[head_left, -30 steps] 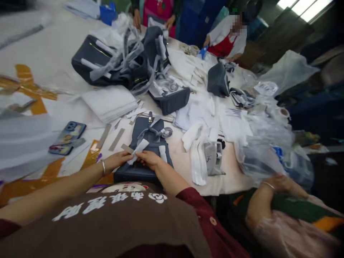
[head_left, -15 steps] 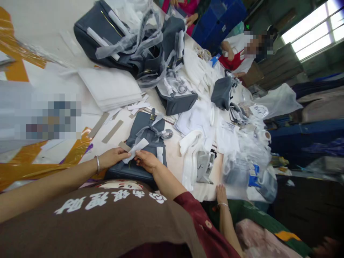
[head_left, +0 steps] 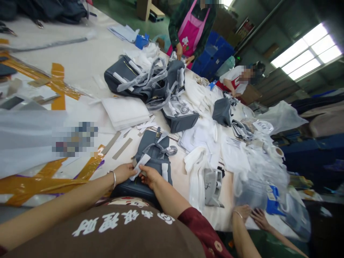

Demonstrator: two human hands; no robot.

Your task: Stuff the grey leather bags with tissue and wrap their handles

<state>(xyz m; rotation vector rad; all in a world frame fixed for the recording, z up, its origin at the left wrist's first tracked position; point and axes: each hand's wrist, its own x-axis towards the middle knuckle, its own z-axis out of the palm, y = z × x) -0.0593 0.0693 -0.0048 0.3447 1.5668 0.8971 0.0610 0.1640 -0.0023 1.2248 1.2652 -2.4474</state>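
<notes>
Left hand (head_left: 122, 173) and right hand (head_left: 149, 176) meet over a white paper strip (head_left: 140, 165), both closed on its lower end from either side, though the fingers hide how firm the hold is. The strip runs on a slant, its free end pointing up and away to the right, and it lies on a dark grey leather handbag (head_left: 153, 160). The handbag sits flat on the counter (head_left: 177, 186) just in front of the person's chest, directly under both hands, with its long side running across the person's body. The right hand lies more over the bag's body; the left comes in from the side, at its edge. A silver bangle (head_left: 113, 179) circles the left wrist.

Beyond the bag, two tan strips (head_left: 122, 148) lie on the counter, near a stack of white folded sheets (head_left: 125, 113). Other grey handbags (head_left: 180, 122) sit farther along, wrapped in part with plastic film. To the right, a co-worker's two hands (head_left: 248, 215) rest at a clear plastic bag (head_left: 258, 190) — apart from the person's own. Across the counter stands another worker in a pink apron (head_left: 189, 36).
</notes>
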